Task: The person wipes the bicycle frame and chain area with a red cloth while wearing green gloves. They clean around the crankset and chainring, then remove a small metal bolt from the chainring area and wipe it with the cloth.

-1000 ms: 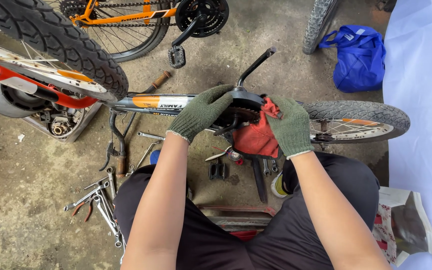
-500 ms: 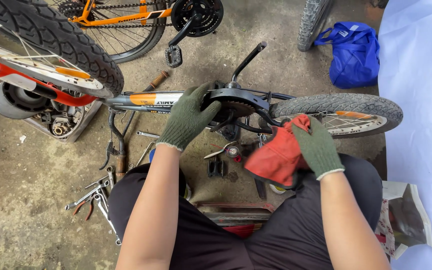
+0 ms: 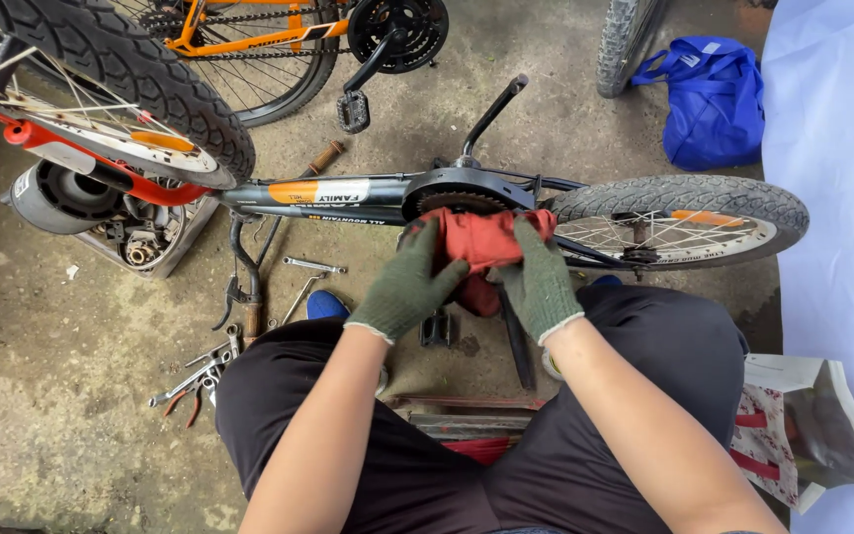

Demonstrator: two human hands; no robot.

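A small dark bicycle (image 3: 348, 194) lies on its side on the concrete in front of me, its chainguard (image 3: 467, 186) and rear wheel (image 3: 684, 213) facing up. Both hands wear green knit gloves. My left hand (image 3: 409, 282) and my right hand (image 3: 538, 280) together grip a red cloth (image 3: 481, 240) held just in front of the chainguard. A black crank arm (image 3: 491, 114) sticks up behind the cloth. My knees in dark trousers frame the lower view.
An orange bicycle (image 3: 249, 40) stands at the back, a big knobby tyre (image 3: 121, 74) with a red frame at upper left. Wrenches and pliers (image 3: 205, 366) lie on the floor at left. A blue bag (image 3: 714, 99) and a white sheet (image 3: 842, 198) sit right.
My left hand left the chainguard and joined my right hand on the red cloth. The cloth came back up from my right knee to the middle, in front of the chainguard.
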